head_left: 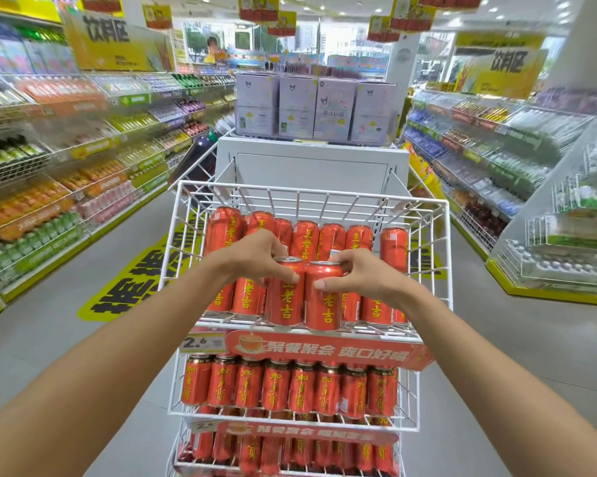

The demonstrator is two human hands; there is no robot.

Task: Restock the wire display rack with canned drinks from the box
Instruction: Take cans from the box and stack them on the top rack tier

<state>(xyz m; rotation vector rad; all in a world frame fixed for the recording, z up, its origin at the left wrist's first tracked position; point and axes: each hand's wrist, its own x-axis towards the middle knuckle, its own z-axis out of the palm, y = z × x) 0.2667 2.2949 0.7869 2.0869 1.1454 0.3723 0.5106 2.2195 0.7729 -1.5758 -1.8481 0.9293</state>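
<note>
A white wire display rack (428, 215) stands before me with three tiers of red canned drinks. In the top basket, my left hand (255, 256) grips the rim of a red can (285, 301) at the front row. Beside it, my right hand (362, 275) holds a second red can (324, 304) by its top and side. Both cans stand upright on the basket floor, touching each other. More red cans (331, 235) fill the rows behind. The box is not in view.
The lower tiers hold rows of red cans (290, 387) behind an orange price strip (324, 351). Drink shelves line the aisle on the left (49, 187) and right (496, 156). Purple cartons (311, 105) sit on a white cabinet behind the rack.
</note>
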